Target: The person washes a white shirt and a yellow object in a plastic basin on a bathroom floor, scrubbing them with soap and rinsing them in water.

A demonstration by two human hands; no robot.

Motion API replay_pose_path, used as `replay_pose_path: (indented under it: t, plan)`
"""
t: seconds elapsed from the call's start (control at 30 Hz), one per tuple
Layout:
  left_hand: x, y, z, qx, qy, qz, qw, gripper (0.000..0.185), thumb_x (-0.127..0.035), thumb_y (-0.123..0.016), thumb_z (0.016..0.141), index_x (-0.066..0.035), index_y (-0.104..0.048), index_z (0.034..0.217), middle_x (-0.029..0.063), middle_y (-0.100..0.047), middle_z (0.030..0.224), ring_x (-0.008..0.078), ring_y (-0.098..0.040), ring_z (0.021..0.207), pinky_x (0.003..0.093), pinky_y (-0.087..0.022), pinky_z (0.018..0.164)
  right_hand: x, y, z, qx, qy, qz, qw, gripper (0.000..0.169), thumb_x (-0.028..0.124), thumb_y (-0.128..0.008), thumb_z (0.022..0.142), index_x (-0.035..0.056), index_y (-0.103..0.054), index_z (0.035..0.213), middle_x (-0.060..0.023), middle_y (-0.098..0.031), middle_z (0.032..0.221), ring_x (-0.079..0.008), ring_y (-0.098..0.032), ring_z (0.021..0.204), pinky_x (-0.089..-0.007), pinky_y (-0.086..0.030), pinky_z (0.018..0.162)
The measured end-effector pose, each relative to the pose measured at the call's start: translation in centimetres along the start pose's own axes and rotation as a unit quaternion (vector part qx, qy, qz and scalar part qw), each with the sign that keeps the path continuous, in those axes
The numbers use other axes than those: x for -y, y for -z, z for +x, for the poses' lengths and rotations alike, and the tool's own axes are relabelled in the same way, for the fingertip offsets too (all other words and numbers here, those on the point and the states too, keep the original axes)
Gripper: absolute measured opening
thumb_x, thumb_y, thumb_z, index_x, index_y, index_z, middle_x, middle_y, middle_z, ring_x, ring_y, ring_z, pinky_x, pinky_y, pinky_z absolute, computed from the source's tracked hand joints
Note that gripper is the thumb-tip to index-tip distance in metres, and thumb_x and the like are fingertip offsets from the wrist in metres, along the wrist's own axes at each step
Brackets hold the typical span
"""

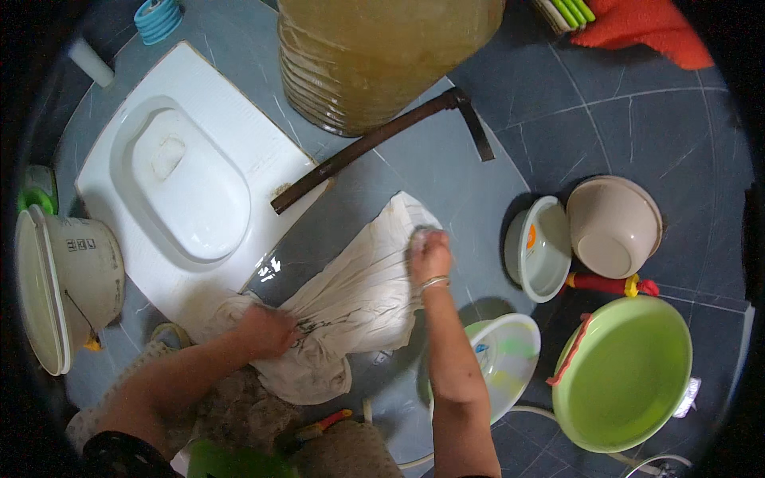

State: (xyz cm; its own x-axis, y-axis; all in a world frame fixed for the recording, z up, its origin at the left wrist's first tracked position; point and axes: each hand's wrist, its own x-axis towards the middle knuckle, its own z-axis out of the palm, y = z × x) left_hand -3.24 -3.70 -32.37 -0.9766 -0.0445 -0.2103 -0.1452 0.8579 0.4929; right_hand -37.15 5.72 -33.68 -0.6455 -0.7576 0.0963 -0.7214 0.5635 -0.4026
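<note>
A wet, off-white cloth (358,287) with dark streaks is spread over the grey floor in front of me. My left hand (266,331) grips it in a bunch, gathering folds toward its lower left end. Higher up and to the right, my right hand (431,254) presses down on the cloth with curled fingers. Blur hides whether something small and dark is under those fingers. Part of the cloth's left end reaches the edge of the white squat toilet (185,233).
A large brownish container (382,54) stands ahead, with a dark angled pipe (370,143) before it. At left is a lidded bucket (95,263). To the right are a white basin (514,364), a grey basin (547,248), a beige tub (615,227) and a green basin (621,376).
</note>
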Motion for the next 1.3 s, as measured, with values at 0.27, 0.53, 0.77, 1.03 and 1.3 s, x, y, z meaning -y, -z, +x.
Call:
replay_pose_path:
  t: [0.27,0.53,0.77,1.03,1.3]
  plan:
    - [-0.5,-0.1,3.0,-0.014,0.238,-0.102,0.966,0.029,-0.022,-0.057,0.076,-0.005,-0.055,0.1,0.017,-0.056,0.1,0.03,-0.058,0.087,0.0418,-0.048,0.067,4.6,-2.7,2.6,0.008,-0.159,0.068,0.985,0.033,0.015,-0.062,0.068,-0.0006,-0.06,0.097,-0.0209,-0.058,0.094,-0.0366,-0.055,0.091,-0.039,-0.044,0.082]
    - [0.5,1.9,2.5,-0.231,0.104,-0.176,0.951,0.022,-0.023,-0.062,0.069,-0.006,-0.056,0.082,0.0109,-0.055,0.074,0.0305,-0.058,0.068,0.0414,-0.046,0.06,1.9,6.6,-1.6,0.041,-0.315,0.404,0.858,0.011,0.006,-0.066,0.071,0.0026,-0.061,0.081,-0.0006,-0.058,0.074,-0.012,-0.054,0.066,-0.0259,-0.045,0.06]
    - [0.3,-0.7,1.6,0.031,0.099,-0.266,0.958,0.022,-0.028,-0.06,0.077,-0.006,-0.056,0.076,0.0116,-0.057,0.074,0.0313,-0.057,0.067,0.0415,-0.046,0.059,-2.0,9.7,-11.3,0.155,-0.123,-0.066,0.978,0.007,0.011,-0.059,0.074,0.0055,-0.059,0.077,-0.0115,-0.06,0.071,-0.0263,-0.059,0.067,-0.0349,-0.048,0.061]
    - [-0.9,-1.3,2.1,-0.121,0.087,-0.283,0.948,0.022,-0.023,-0.06,0.079,-0.009,-0.059,0.096,0.0107,-0.06,0.082,0.0279,-0.06,0.071,0.0397,-0.048,0.06,0.0,6.3,-8.9,0.267,-0.19,-0.226,0.917,0.029,0.036,-0.059,0.075,0.0087,-0.065,0.084,-0.018,-0.061,0.089,-0.0334,-0.058,0.084,-0.0395,-0.048,0.074]
    - [-1.0,-0.1,2.2,-0.053,0.071,-0.204,0.975,0.028,-0.024,-0.061,0.078,-0.016,-0.058,0.104,0.0083,-0.056,0.08,0.0279,-0.058,0.068,0.0397,-0.048,0.059,0.9,8.3,-9.5,0.306,-0.147,-0.286,0.896,0.022,0.027,-0.06,0.069,0.0086,-0.065,0.08,-0.0139,-0.061,0.092,-0.0322,-0.06,0.079,-0.0399,-0.049,0.07]
